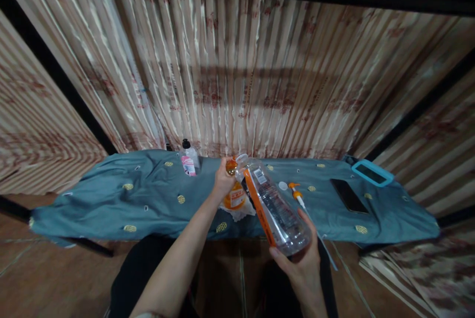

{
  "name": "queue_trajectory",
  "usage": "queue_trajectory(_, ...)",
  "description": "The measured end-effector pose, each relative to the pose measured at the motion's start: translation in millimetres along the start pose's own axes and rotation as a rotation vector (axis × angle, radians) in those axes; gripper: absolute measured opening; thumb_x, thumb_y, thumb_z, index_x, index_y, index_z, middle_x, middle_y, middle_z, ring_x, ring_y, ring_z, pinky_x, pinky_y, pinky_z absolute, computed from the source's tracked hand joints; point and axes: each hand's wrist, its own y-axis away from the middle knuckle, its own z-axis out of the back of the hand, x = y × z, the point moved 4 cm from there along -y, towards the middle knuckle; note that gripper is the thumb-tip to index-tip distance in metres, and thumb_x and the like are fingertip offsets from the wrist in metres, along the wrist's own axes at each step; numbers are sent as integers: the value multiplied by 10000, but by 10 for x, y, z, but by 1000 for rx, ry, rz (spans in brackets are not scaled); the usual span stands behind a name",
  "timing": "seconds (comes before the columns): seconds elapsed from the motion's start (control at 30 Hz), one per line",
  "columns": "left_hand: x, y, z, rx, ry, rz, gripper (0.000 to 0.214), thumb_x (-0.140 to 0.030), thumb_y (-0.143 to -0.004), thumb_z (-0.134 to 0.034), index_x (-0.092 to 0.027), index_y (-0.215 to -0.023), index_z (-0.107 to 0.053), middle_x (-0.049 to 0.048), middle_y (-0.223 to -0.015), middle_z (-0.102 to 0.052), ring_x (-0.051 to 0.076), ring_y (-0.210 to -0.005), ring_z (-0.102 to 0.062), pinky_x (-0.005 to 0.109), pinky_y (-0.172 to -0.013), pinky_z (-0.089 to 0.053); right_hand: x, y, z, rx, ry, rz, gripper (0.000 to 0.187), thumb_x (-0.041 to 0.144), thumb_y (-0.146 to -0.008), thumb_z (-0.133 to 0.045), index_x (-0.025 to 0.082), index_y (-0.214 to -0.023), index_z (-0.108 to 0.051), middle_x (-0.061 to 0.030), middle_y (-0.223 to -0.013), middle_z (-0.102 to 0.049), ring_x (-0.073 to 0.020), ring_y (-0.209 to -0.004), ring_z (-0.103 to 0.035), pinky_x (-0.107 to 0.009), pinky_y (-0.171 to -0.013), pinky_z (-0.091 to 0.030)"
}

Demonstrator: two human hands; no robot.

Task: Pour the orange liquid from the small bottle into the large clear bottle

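My right hand (pixel 302 258) grips the base of a large clear plastic bottle (pixel 274 204) with an orange label. This bottle is tilted, its neck pointing away and to the left. Its mouth is close to the top of an orange bottle (pixel 235 198), which stands on a crumpled white tissue (pixel 243 213). Around the upper part of the orange bottle my left hand (pixel 222 179) is closed, its fingers partly hidden. Whether the two mouths touch, I cannot tell. Right of the bottles lie a round white cap (pixel 283 186) and an orange-and-white pump head (pixel 297 193) with a long tube.
A clear bottle with a black cap (pixel 190 159) stands at the back left. A dark phone (pixel 348 195) and a light-blue-framed object (pixel 372 173) lie at the right. Teal patterned cloth (pixel 156 209) covers the narrow surface. Behind it hangs a striped curtain (pixel 237 75).
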Motion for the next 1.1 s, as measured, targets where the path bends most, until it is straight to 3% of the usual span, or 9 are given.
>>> queue_trajectory(0.37,-95,-17,46,9,-109,0,391,-367,-634,-779,-218,-928,-569,-28,-780,-670,145,-682,-606,251,-647,-458,-19,-21,32,0,44,57,984,474,-599,-881,228,-1431,-418,-139,-1407,-543,-327,-1214,-595,-441,-980,-492)
queue_trajectory(0.8,-11,-88,55,-2,-94,41,395,-362,-620,-797,-238,-913,-563,-32,-769,-667,161,-691,-609,273,-668,-466,-51,-50,11,13,7,13,1034,485,-591,-890,220,-1460,-396,-145,-1396,-569,-313,-1179,-636,-419,-971,-514)
queue_trajectory(0.97,-1,-64,23,3,-83,60,427,-370,-607,-805,-245,-931,-557,-33,-805,-667,158,-708,-604,267,-675,-458,-143,-69,123,93,55,131,1025,352,-611,-903,213,-1483,-383,-141,-1342,-620,-300,-1100,-687,-383,-874,-574)
queue_trajectory(1.1,-15,-38,12,5,-88,63,445,-370,-602,-811,-249,-948,-557,-34,-809,-666,163,-727,-608,266,-684,-460,-124,-64,143,80,84,150,1003,369,-627,-895,215,-1481,-391,-145,-1398,-577,-290,-1136,-672,-374,-904,-568)
